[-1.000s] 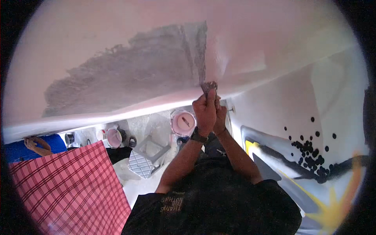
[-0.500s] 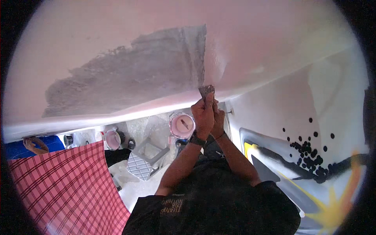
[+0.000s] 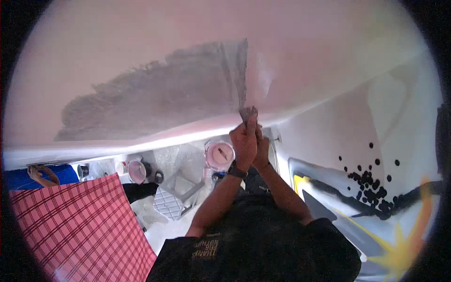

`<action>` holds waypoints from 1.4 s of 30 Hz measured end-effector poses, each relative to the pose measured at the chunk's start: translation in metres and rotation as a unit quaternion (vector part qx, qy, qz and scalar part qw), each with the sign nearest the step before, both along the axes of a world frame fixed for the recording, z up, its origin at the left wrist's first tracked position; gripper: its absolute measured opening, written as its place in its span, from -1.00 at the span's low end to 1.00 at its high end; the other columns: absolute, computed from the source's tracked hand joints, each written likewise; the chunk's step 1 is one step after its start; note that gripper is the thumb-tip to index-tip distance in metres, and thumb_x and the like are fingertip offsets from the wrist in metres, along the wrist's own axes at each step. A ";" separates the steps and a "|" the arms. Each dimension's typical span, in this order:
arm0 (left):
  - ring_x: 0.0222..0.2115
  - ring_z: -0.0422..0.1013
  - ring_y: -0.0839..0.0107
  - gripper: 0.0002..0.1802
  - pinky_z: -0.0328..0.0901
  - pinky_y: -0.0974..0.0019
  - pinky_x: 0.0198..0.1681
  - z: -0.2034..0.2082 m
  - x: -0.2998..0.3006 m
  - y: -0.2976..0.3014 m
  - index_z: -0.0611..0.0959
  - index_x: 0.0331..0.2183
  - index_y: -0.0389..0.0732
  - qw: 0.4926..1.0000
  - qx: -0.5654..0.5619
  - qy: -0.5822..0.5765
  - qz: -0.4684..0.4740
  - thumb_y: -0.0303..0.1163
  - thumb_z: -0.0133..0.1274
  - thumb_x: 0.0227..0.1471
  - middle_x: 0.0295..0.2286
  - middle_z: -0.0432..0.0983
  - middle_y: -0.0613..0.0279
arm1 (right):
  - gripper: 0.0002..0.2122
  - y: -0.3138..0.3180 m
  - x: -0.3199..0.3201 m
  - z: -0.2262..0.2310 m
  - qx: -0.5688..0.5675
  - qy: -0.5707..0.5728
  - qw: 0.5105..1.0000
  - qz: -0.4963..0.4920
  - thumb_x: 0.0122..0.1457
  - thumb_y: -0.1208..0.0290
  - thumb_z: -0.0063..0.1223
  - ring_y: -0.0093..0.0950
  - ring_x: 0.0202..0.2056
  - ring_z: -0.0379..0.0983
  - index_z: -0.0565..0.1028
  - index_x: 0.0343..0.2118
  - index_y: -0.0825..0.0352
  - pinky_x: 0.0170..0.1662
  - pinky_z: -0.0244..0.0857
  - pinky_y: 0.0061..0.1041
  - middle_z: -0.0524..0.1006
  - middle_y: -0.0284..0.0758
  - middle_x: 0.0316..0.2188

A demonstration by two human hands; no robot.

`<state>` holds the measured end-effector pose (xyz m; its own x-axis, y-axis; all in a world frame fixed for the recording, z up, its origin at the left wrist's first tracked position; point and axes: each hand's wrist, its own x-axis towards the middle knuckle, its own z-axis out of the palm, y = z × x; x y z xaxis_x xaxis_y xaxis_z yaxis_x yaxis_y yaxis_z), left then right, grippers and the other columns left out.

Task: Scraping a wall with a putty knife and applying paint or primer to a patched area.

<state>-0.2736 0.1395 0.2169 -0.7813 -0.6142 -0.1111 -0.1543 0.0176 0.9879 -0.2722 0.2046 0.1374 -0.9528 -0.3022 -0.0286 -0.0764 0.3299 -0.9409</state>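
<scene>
My left hand (image 3: 244,146), with a dark band at the wrist, is closed round a flat, speckled dark tool (image 3: 248,113) that widens toward its tip. Whether it is a scraper or a brush I cannot tell. Pressed in just behind and to the right, my right hand (image 3: 261,149) is closed at the same handle, its fingers partly hidden. The tool's tip meets the pink surface (image 3: 291,70) at the lower right corner of a rough grey patch (image 3: 164,94). This patch has a straight right edge and a ragged left one.
Below the surface stands a bucket of pink paint (image 3: 219,155) with something small in it. A grey plastic step stool (image 3: 170,203) and another bucket (image 3: 136,171) stand on the floor. Pink checked cloth (image 3: 84,216) covers the lower left, near another person's hand (image 3: 35,174). A painted wall (image 3: 329,127) rises at right.
The grey patch sits slightly lower in view, and both hands with the tool have shifted down a little. My grip looks the same.
</scene>
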 end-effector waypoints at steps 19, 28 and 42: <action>-0.72 0.28 0.63 -0.57 0.20 0.43 -0.63 0.023 -0.010 -0.007 0.59 -0.62 -0.36 0.992 0.031 0.118 -0.021 -0.26 0.00 0.16 -0.76 0.41 0.30 | -0.46 -0.006 -0.008 0.033 0.026 0.136 0.990 -0.020 0.10 0.29 0.06 -0.19 -0.57 0.51 0.22 0.14 0.31 -0.51 0.35 -0.38 0.52 -0.15 -0.59; -0.71 0.28 0.63 -0.57 0.20 0.44 -0.64 0.040 -0.006 -0.010 0.61 -0.61 -0.36 0.997 0.032 0.069 -0.008 -0.25 0.01 0.16 -0.77 0.40 0.31 | -0.48 -0.005 -0.004 0.064 0.074 0.099 0.992 0.018 0.10 0.27 0.06 -0.26 -0.45 0.57 0.27 0.12 0.31 -0.44 0.37 -0.45 0.56 -0.12 -0.48; -0.66 0.33 0.60 -0.61 0.23 0.44 -0.59 0.036 -0.002 -0.006 0.61 -0.57 -0.41 0.992 0.079 0.092 -0.028 -0.29 0.01 0.15 -0.71 0.47 0.30 | -0.53 0.003 -0.001 0.063 -0.038 0.115 0.992 0.028 0.20 0.22 -0.14 -0.21 -0.51 0.55 0.25 0.11 0.38 -0.48 0.34 -0.37 0.49 -0.01 -0.55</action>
<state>-0.2756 0.1335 0.2524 -0.8292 -0.5561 -0.0552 0.0257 -0.1367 0.9903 -0.2734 0.2079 0.2007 -0.9127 -0.3484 0.2136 -0.3093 0.2474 -0.9182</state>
